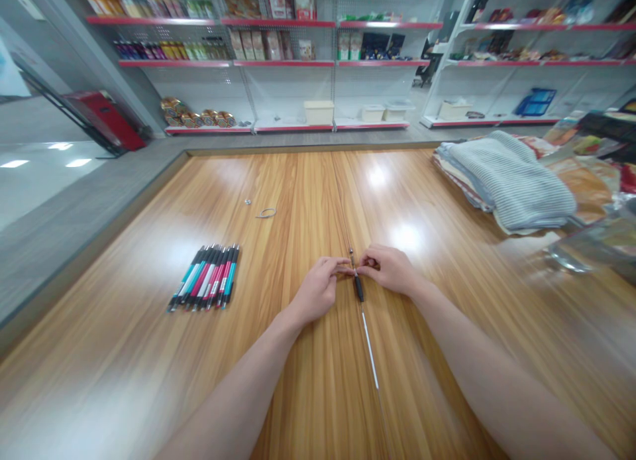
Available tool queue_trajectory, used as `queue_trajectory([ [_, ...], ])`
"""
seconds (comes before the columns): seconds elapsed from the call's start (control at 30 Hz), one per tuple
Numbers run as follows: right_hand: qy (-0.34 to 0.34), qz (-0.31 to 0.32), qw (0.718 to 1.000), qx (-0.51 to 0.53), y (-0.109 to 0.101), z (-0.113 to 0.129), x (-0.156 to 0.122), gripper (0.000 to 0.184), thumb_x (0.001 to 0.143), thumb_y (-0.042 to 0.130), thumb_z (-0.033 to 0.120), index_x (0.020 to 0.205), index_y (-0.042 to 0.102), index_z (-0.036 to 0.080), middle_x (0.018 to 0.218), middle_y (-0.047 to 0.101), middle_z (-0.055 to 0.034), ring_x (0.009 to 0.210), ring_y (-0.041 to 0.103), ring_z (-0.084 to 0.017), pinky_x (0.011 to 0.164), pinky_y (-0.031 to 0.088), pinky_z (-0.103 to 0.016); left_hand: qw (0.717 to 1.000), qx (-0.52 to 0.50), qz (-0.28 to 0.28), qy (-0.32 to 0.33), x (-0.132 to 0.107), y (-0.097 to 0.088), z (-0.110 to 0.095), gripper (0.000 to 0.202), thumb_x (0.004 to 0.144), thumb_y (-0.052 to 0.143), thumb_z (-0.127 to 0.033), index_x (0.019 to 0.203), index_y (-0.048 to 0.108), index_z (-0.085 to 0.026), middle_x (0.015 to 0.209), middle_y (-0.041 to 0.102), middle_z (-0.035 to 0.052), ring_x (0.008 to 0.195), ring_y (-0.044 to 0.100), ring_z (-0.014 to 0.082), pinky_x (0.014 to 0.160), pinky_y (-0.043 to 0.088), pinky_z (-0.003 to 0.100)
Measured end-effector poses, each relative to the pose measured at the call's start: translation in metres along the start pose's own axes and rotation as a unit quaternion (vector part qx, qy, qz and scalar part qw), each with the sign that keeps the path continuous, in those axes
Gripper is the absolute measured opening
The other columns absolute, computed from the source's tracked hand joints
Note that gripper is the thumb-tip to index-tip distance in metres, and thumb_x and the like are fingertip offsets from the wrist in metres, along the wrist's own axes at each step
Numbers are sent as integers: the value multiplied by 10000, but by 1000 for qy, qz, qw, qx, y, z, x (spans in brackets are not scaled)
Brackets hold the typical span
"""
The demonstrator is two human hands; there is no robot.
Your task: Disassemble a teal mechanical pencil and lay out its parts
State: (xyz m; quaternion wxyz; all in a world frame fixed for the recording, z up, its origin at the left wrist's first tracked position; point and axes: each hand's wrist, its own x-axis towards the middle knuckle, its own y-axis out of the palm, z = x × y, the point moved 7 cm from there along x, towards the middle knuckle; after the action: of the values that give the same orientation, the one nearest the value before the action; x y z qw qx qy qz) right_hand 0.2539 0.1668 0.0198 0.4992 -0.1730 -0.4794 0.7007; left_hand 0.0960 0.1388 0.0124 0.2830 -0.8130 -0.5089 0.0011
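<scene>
Near the middle of the table, a slim pen [358, 289] with a black grip points away from me, a metallic end showing beyond my fingers. My left hand [320, 284] reaches it from the left, fingertips and thumb closed at its middle. From the other side, my right hand [385, 266] pinches the same spot with curled fingers. Exactly what lies between the fingertips is hidden. A thin white stick [370, 350] lies on the table just below the pen. To the left, several pens [206, 278] with black, teal, pink and white barrels lie side by side.
A curled thin white strip [267, 213] and a tiny shiny piece [248, 201] lie farther back on the wooden table [298, 181]. Folded cloths [511, 175] and a clear container [596, 241] occupy the right side. Stocked shelves [283, 62] stand behind the table.
</scene>
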Motion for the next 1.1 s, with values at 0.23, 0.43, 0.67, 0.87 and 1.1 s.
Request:
queue_trajectory([
  [0.23, 0, -10, 1000, -6, 0, 1, 0, 148, 839, 642, 334, 780, 616, 201, 716, 563, 7, 645, 500, -118, 587, 327, -241, 1000, -10, -4, 0, 0, 0, 0, 458, 839, 346, 16, 1224, 490, -186, 1115, 646, 69, 1143, 546, 183, 1025, 409, 417],
  [0.43, -1, -6, 1000, -6, 1, 0, 1, 147, 837, 645, 333, 784, 610, 200, 721, 564, 10, 648, 498, -116, 588, 325, -240, 1000, -17, -9, -5, 0, 1, 3, 462, 838, 351, 17, 1227, 495, -187, 1126, 639, 74, 1152, 545, 180, 1036, 415, 412],
  [0.67, -2, -5, 1000, -3, 1, -1, 1, 151, 839, 643, 338, 795, 617, 197, 725, 567, 7, 651, 500, -116, 591, 327, -236, 1000, -18, -4, -3, 0, 1, 3, 458, 839, 348, 12, 1229, 493, -179, 1125, 638, 81, 1145, 549, 177, 1032, 419, 415],
  [0.87, -3, -5, 1000, 2, 0, 0, 0, 144, 836, 646, 336, 797, 618, 200, 728, 573, 6, 648, 503, -116, 589, 330, -235, 1000, -10, -6, -3, 0, 0, 2, 458, 840, 351, 6, 1228, 492, -192, 1122, 648, 67, 1161, 533, 192, 1036, 412, 441],
  [1.1, -4, -6, 1000, 3, 0, 0, 0, 120, 835, 636, 317, 802, 621, 203, 725, 575, 3, 649, 508, -122, 595, 345, -240, 1000, -18, -8, -2, 0, 0, 4, 472, 826, 354, 14, 1230, 495, -186, 1112, 654, 73, 1173, 533, 193, 1039, 417, 449],
])
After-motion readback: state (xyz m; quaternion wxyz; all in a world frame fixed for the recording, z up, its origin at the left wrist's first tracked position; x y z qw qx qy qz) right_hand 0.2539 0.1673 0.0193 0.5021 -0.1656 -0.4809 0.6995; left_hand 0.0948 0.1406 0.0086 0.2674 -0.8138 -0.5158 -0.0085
